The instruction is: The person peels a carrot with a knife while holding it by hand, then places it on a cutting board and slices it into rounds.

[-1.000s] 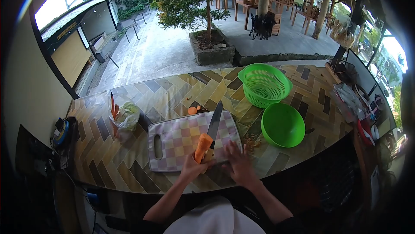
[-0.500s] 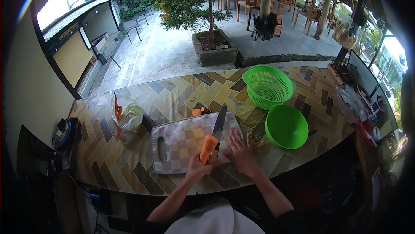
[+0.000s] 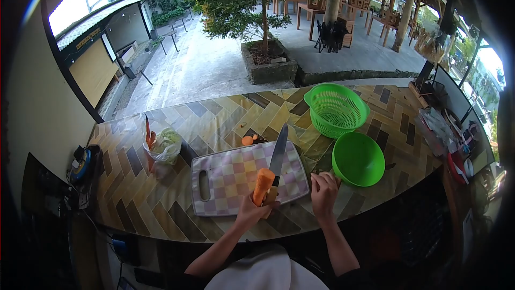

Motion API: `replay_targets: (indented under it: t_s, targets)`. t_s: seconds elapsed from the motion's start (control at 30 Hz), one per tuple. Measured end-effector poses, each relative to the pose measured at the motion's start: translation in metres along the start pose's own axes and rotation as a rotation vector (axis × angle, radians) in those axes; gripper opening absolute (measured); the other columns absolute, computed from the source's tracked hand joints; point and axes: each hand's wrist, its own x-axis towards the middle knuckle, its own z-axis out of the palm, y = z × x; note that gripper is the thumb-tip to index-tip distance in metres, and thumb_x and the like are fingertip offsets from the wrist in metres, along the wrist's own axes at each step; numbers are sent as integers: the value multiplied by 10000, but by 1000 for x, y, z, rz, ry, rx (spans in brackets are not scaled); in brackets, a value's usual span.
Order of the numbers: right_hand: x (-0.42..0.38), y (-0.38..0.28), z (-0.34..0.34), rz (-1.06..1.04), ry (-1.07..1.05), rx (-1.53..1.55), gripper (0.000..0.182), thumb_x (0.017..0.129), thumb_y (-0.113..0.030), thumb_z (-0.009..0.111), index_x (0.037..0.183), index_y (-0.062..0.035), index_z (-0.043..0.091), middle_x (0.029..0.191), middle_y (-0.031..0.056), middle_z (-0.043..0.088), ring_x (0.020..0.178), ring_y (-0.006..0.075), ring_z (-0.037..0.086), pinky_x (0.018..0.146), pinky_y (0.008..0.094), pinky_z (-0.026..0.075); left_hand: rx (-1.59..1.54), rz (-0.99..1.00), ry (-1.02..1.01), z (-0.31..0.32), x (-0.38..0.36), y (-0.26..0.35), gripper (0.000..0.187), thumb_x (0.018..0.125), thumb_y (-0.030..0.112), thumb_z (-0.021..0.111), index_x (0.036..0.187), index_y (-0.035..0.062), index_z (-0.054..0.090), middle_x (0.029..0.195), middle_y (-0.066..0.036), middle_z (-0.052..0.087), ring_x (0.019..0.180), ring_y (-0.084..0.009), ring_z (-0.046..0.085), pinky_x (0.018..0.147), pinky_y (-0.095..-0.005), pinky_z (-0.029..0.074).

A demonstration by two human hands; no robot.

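My left hand point(image 3: 252, 212) is closed around an orange carrot point(image 3: 263, 184) and the handle of a large kitchen knife point(image 3: 279, 153) together. Both point up and away over the checkered pink and yellow cutting board point(image 3: 225, 180), the blade lying behind the carrot. Just off the board's right edge is my right hand point(image 3: 324, 196), its fingers curled in; whatever they may pinch is too small to make out. Close beside that hand stands a green bowl point(image 3: 358, 160). Cut orange pieces point(image 3: 248, 140) lie beyond the board's far edge.
A green colander point(image 3: 337, 110) stands behind the bowl, touching or nearly so. On the left is a clear plastic bag point(image 3: 166, 148) with carrots and a pale green vegetable. Packages and bags point(image 3: 437, 129) crowd the right end of the tiled counter point(image 3: 155, 199).
My right hand has left the board, shifting right toward the bowl, and its spread fingers have curled. My left hand still grips the carrot and knife, having moved slightly right.
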Motion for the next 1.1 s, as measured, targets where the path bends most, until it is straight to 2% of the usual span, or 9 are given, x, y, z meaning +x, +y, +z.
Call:
replay_targets:
  t_s: [0.1,0.2,0.3,0.5,0.63,0.73,0.87,0.97,1.1]
  targets:
    - [3,0,11,-241,136,50,218,874,-40,575,1057,9,683,1182,211,639,1226,329,546,1105,469,326,-12,42,-33,8,2,-5,420,763,127,829,1088,1,594,932,-23,647,788,-76,634,661,-235,535]
    - [9,-2,33,-336,-141,49,306,900,-72,527,1181,-26,638,1233,190,624,1288,307,502,1157,553,203,-47,36,-1,9,4,-5,431,772,110,818,1114,-11,584,937,-22,647,815,-93,641,666,-249,551]
    - [7,-8,51,-694,-331,-212,367,943,-127,472,1283,-37,577,1325,193,565,1346,291,439,1155,625,116,-88,48,31,7,5,-3,425,782,101,808,1119,-19,579,933,-25,643,808,-103,646,656,-258,558]
    - [11,3,13,-354,-359,-281,367,973,-173,461,1283,-13,575,1459,199,424,1399,289,357,1149,633,120,-110,-7,-5,-1,10,-6,417,788,109,806,1117,-24,586,925,-46,654,743,-103,651,647,-254,557]
    - [5,18,31,-210,115,120,287,925,-83,525,1181,-42,648,1292,170,594,1298,304,488,1156,571,185,-86,-15,5,1,12,-8,418,794,133,807,1123,-19,599,948,-44,676,730,-94,646,653,-249,552]
    - [-3,5,27,-313,-172,-92,264,887,-36,554,1122,-38,674,1169,143,669,1209,294,569,1147,560,210,-39,-11,6,5,10,-3,427,793,151,812,1127,-15,603,982,-44,686,738,-82,640,671,-236,544]
    - [-2,-8,17,-347,19,-140,343,858,-16,555,1183,-67,649,1247,156,625,1216,291,563,1131,554,253,-73,43,-23,3,11,-11,438,789,162,818,1131,-9,605,989,-37,685,751,-67,632,699,-220,533]
    - [-8,-29,17,-233,77,174,333,911,-80,584,1238,-61,637,1303,171,593,1279,290,515,1107,444,338,-127,83,-49,5,8,-6,437,794,164,813,1134,-7,599,977,-24,680,768,-63,630,720,-219,529]
    - [-30,-46,44,238,-293,1100,340,1009,-204,532,1264,19,565,1138,65,619,1071,92,532,904,241,431,-46,99,-130,5,5,-10,446,831,177,779,1179,-17,578,986,-12,667,797,-62,625,720,-216,526]
